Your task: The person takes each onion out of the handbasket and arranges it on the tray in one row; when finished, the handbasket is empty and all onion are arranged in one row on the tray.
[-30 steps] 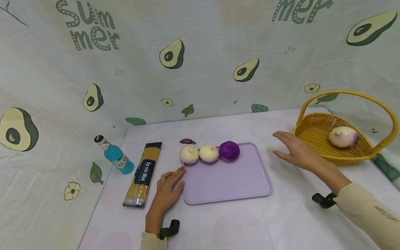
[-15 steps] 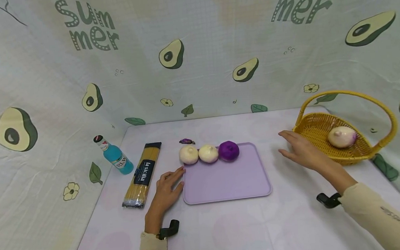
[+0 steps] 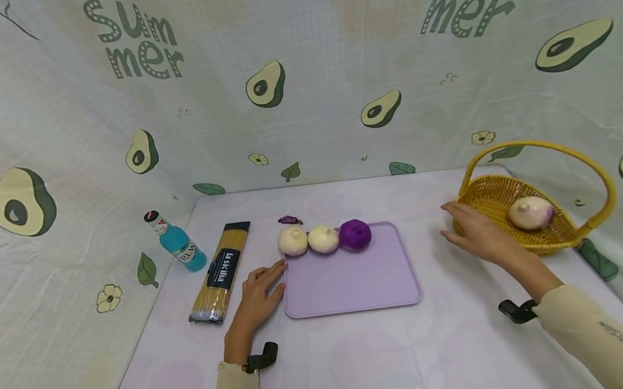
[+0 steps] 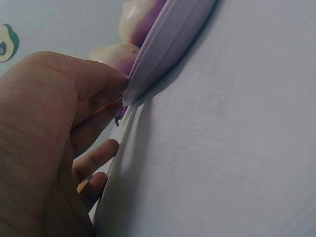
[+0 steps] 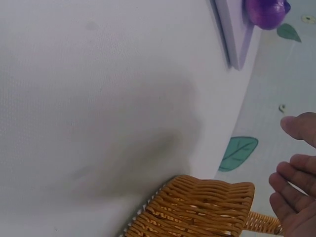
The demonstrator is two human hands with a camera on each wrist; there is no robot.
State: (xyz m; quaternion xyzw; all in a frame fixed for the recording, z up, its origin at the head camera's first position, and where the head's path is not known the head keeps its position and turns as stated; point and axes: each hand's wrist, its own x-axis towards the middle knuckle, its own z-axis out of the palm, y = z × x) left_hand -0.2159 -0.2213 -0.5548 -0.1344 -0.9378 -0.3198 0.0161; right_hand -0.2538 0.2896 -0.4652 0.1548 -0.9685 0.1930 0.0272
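My left hand (image 3: 260, 296) rests beside the lilac tray (image 3: 353, 286), its fingertips at the tray's left rim. In the left wrist view the fingers (image 4: 101, 81) reach that rim with several onions behind it. Two white onions (image 3: 323, 239) and a purple one (image 3: 355, 235) stand in a row along the tray's back edge. My right hand (image 3: 480, 232), fingers extended and holding nothing, hovers by the left side of the yellow wicker basket (image 3: 483, 200). Inside the basket lies a white onion with a purple tinge (image 3: 531, 213).
A pack of spaghetti (image 3: 221, 272) lies left of the tray, with a blue bottle (image 3: 182, 242) farther left. Behind the onions is a small purple wrapped candy (image 3: 290, 219). The basket's tall handle (image 3: 547, 144) arches over it. A patterned cloth hangs behind the table.
My right hand has moved right, away from the tray and closer to the basket. The left hand, the tray and the onions have stayed in place.
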